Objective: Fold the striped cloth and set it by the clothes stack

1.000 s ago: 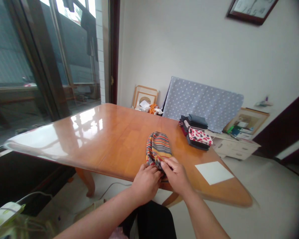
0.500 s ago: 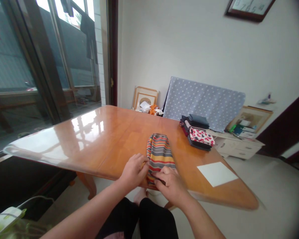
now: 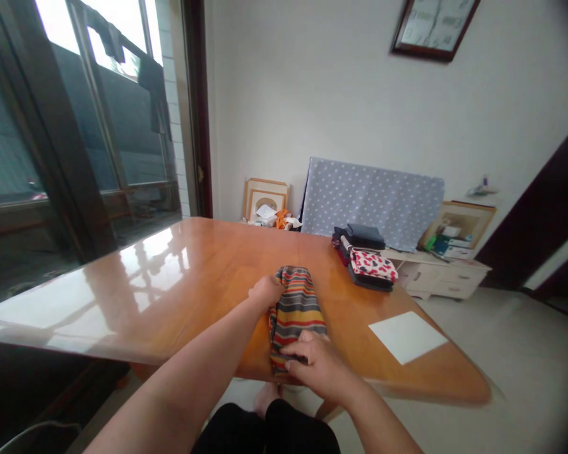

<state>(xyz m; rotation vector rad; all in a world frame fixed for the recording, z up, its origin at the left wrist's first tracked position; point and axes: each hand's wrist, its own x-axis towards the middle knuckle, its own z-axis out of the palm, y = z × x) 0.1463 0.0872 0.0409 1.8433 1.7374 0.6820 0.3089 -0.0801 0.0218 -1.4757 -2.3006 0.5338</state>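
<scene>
A folded striped garment (image 3: 299, 309) in grey, yellow, red and orange lies lengthwise at the near edge of the wooden table (image 3: 218, 271). My left hand (image 3: 267, 292) is at its upper left side, fingers closed on the fabric edge; the fingertips are partly hidden. Lower down, my right hand (image 3: 315, 360) rests over the near right part, with thumb and forefinger closing on a fold of the cloth. What its other fingers touch is hidden under the hand.
Right of the garment, a stack of folded clothes (image 3: 365, 255) stands at the table's far edge. A white sheet (image 3: 407, 337) lies near the right edge. Behind are a dotted grey cloth (image 3: 373, 198) and a low white cabinet (image 3: 447, 279). Glass doors (image 3: 99, 113) stand at left.
My left hand has moved away from me along the garment's left side, from the near part to near the far end. My right hand stays on the near part. The view has shifted.
</scene>
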